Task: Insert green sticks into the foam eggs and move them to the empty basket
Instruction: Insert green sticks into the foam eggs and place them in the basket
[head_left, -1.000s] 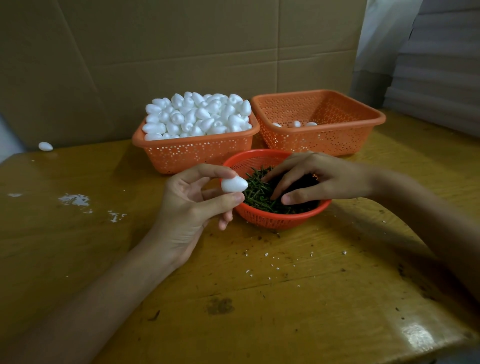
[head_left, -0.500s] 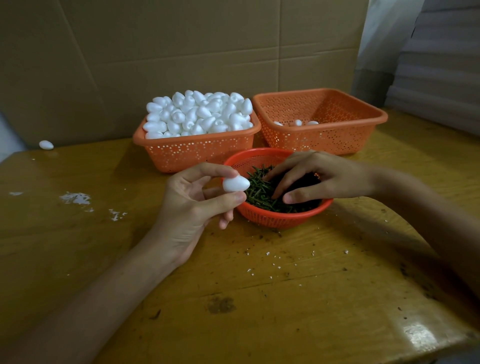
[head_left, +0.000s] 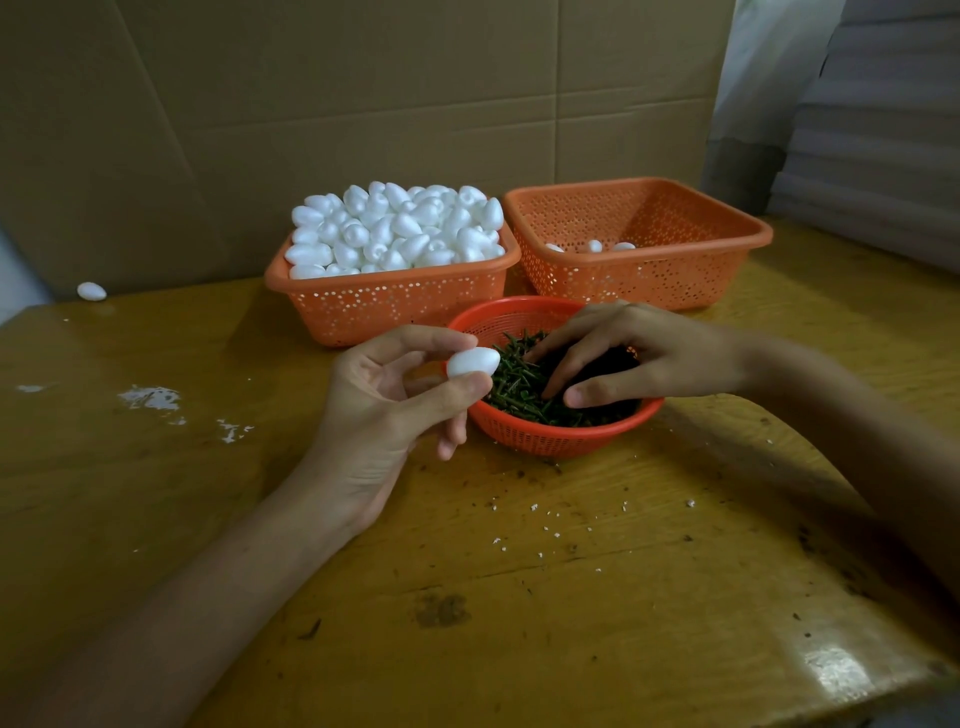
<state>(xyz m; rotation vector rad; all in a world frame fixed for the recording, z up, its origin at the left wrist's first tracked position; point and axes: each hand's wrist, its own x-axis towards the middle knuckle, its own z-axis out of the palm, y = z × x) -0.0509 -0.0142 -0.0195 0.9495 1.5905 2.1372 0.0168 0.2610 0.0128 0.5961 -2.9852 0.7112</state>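
Step in hand: fetching a stick for the egg.

- Left hand (head_left: 374, 415) holds the egg (head_left: 472, 362) in the air just left of the bowl. Thumb and forefinger pinch it, long axis roughly level, and the other fingers curl loosely beneath.
- Right hand (head_left: 639, 353) is palm-down over the bowl. Its fingers are loosely spread with the tips among the sticks (head_left: 519, 384), and the thumb stands apart from them. No stick is visibly pinched.

To do it well, as I judge:
- Tease one stick out of the tangle, not a clump, and take it near one end.
- Keep the pinch on the egg light, since foam probably dents and white crumbs already dot the table (head_left: 571, 597).
- Drive the stick straight along the egg's long axis so it does not break out the side.
- Keep the egg close to the bowl so the reach is short.

Containers, largest first:
- Right basket (head_left: 649, 275): orange, perforated, nearly empty. Three eggs show low behind its near wall; I cannot tell whether they carry sticks. This is likely the destination.
- Left basket (head_left: 395, 306): same make, heaped above the rim with bare eggs (head_left: 400, 228). It sits hard beside the right basket; contact cannot be told.
- Bowl (head_left: 545, 441): round red mesh, in front of both baskets, with a bed of green sticks in it.
- One stray egg (head_left: 92, 291) lies on the table at far left.
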